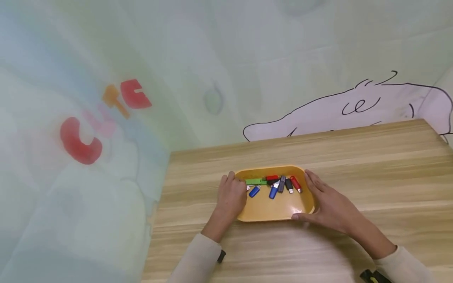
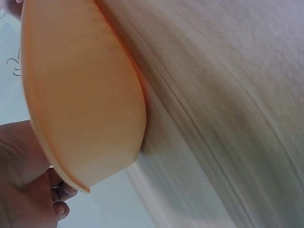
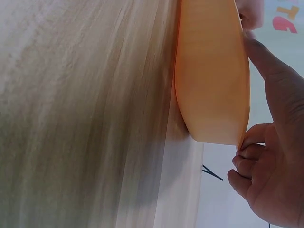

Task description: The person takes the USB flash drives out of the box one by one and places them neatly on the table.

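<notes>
"Where's the yellow tray (image 1: pixel 269 210)?"

"Lower centre of the frame, on the table (image 1: pixel 187 188). The left hand (image 1: pixel 231 196) grips its left end, fingers curled; the right hand (image 1: pixel 329 206) pinches the right end between thumb and fingers."

"Which step?"

"Steadying or shifting it, I'd judge. Moving it calls for an even hold, so the flash drives (image 1: pixel 273 191) inside don't slide."

"Any writing?"

"Left of frame, a red C (image 1: pixel 80 142) and orange T (image 1: pixel 116 100). Any drive labels are too small to read."
</notes>
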`<action>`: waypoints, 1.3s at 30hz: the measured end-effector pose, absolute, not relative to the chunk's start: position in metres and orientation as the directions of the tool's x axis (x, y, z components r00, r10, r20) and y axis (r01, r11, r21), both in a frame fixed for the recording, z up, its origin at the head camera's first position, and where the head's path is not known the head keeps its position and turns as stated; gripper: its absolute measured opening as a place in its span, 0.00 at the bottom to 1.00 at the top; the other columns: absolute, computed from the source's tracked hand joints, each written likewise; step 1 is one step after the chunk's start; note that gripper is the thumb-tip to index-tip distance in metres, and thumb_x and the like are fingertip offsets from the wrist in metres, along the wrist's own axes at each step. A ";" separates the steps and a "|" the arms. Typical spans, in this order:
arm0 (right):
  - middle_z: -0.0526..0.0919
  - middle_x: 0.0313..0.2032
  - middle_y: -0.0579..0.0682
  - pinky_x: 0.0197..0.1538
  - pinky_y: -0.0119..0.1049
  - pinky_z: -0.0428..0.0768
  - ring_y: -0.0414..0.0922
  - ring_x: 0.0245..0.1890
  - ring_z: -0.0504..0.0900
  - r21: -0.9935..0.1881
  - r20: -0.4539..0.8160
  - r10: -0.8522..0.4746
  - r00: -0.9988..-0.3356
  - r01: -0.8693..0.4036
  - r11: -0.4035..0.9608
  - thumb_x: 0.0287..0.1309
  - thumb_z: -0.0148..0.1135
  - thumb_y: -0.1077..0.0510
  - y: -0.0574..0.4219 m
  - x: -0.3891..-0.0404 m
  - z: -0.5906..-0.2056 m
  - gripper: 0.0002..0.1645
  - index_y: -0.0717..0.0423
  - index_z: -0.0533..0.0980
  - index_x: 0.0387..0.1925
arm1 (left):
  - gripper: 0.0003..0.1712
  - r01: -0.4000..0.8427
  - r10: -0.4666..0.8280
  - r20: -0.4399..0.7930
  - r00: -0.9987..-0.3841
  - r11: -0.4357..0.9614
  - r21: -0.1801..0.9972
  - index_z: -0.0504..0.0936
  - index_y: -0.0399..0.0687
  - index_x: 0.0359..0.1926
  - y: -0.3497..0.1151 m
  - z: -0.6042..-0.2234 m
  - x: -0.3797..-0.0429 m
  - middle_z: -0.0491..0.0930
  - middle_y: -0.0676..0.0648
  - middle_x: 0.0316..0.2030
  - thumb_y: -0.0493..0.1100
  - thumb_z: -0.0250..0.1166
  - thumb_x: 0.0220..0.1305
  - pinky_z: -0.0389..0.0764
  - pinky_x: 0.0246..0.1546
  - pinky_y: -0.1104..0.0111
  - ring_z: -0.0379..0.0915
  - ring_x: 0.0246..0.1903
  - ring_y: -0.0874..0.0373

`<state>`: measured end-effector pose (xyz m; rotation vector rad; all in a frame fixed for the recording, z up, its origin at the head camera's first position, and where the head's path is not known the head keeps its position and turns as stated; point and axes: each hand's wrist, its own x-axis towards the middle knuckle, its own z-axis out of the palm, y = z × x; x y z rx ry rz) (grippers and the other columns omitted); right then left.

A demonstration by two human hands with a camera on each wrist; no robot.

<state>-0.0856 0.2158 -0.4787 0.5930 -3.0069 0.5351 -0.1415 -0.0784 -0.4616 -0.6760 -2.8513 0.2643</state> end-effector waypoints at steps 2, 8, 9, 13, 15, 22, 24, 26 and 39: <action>0.36 0.73 0.47 0.60 0.52 0.65 0.52 0.69 0.48 -0.324 0.099 -0.365 -0.926 -0.376 0.868 0.36 0.50 0.13 0.216 -0.087 -0.478 0.74 0.57 0.44 0.74 | 0.11 0.418 0.452 0.157 -0.878 0.884 -0.207 0.78 0.50 0.22 -0.078 -0.459 -0.140 0.75 0.52 0.21 0.49 0.67 0.54 0.59 0.29 0.65 0.59 0.30 0.55; 0.38 0.73 0.47 0.60 0.53 0.65 0.51 0.69 0.48 -0.329 0.084 -0.366 -0.927 -0.372 0.868 0.37 0.50 0.14 0.216 -0.089 -0.478 0.74 0.57 0.44 0.74 | 0.08 0.389 0.404 0.188 -0.895 0.915 -0.108 0.76 0.49 0.21 -0.077 -0.452 -0.135 0.72 0.52 0.21 0.44 0.65 0.53 0.58 0.28 0.65 0.56 0.28 0.55; 0.38 0.74 0.48 0.60 0.53 0.65 0.51 0.69 0.48 -0.333 0.077 -0.364 -0.928 -0.368 0.868 0.37 0.51 0.14 0.216 -0.089 -0.478 0.74 0.57 0.45 0.73 | 0.09 0.384 0.394 0.186 -0.900 0.919 -0.088 0.76 0.49 0.21 -0.077 -0.451 -0.133 0.71 0.52 0.22 0.44 0.64 0.53 0.58 0.28 0.65 0.56 0.28 0.55; 0.41 0.74 0.50 0.59 0.54 0.65 0.51 0.69 0.48 -0.337 0.061 -0.360 -0.931 -0.358 0.871 0.36 0.51 0.14 0.218 -0.089 -0.480 0.74 0.56 0.45 0.73 | 0.10 0.357 0.357 0.165 -0.919 0.934 -0.029 0.77 0.49 0.24 -0.074 -0.450 -0.126 0.69 0.53 0.23 0.49 0.64 0.55 0.57 0.28 0.66 0.55 0.29 0.56; 0.42 0.73 0.51 0.60 0.53 0.65 0.51 0.69 0.48 -0.333 0.060 -0.359 -0.931 -0.358 0.872 0.36 0.51 0.14 0.218 -0.091 -0.481 0.74 0.56 0.45 0.73 | 0.12 0.338 0.335 0.164 -0.928 0.941 -0.008 0.79 0.48 0.26 -0.073 -0.448 -0.123 0.69 0.53 0.24 0.51 0.65 0.55 0.57 0.29 0.66 0.55 0.30 0.56; 0.41 0.73 0.50 0.59 0.54 0.65 0.52 0.69 0.49 -0.338 0.054 -0.352 -0.934 -0.349 0.874 0.36 0.50 0.14 0.218 -0.097 -0.480 0.74 0.56 0.44 0.74 | 0.15 0.303 0.289 0.206 -0.935 0.952 0.041 0.82 0.45 0.32 -0.073 -0.436 -0.116 0.72 0.52 0.27 0.53 0.67 0.54 0.58 0.30 0.67 0.55 0.32 0.57; 0.41 0.74 0.49 0.59 0.54 0.65 0.52 0.69 0.48 -0.344 0.055 -0.344 -0.937 -0.341 0.875 0.36 0.51 0.14 0.219 -0.099 -0.479 0.74 0.56 0.44 0.74 | 0.14 0.306 0.286 0.222 -0.932 0.950 0.059 0.81 0.46 0.32 -0.074 -0.433 -0.114 0.73 0.53 0.27 0.52 0.66 0.54 0.58 0.30 0.66 0.55 0.32 0.57; 0.39 0.74 0.48 0.59 0.55 0.65 0.52 0.69 0.48 -0.350 0.047 -0.338 -0.940 -0.332 0.876 0.36 0.51 0.14 0.219 -0.100 -0.478 0.74 0.55 0.44 0.74 | 0.13 0.311 0.284 0.237 -0.929 0.947 0.085 0.82 0.46 0.33 -0.075 -0.430 -0.112 0.74 0.53 0.27 0.51 0.66 0.54 0.58 0.30 0.66 0.56 0.31 0.57; 0.36 0.74 0.46 0.59 0.57 0.64 0.54 0.69 0.47 -0.378 -0.001 -0.338 -0.941 -0.312 0.871 0.36 0.52 0.15 0.220 -0.109 -0.474 0.74 0.53 0.41 0.74 | 0.14 0.277 0.231 0.265 -0.936 0.949 0.153 0.83 0.46 0.37 -0.085 -0.418 -0.092 0.79 0.53 0.29 0.50 0.65 0.54 0.60 0.30 0.67 0.61 0.29 0.58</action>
